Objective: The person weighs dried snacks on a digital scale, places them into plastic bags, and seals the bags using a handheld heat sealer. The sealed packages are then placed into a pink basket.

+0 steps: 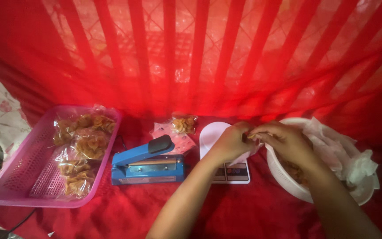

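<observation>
A pink basket holding bagged chips is sitting at the left of the red-covered worktop, beside a blue heat sealer. Over a white kitchen scale, the left hand and right hand are pinching a small clear bag together, fingers closed on it, just beside a white bowl.
</observation>
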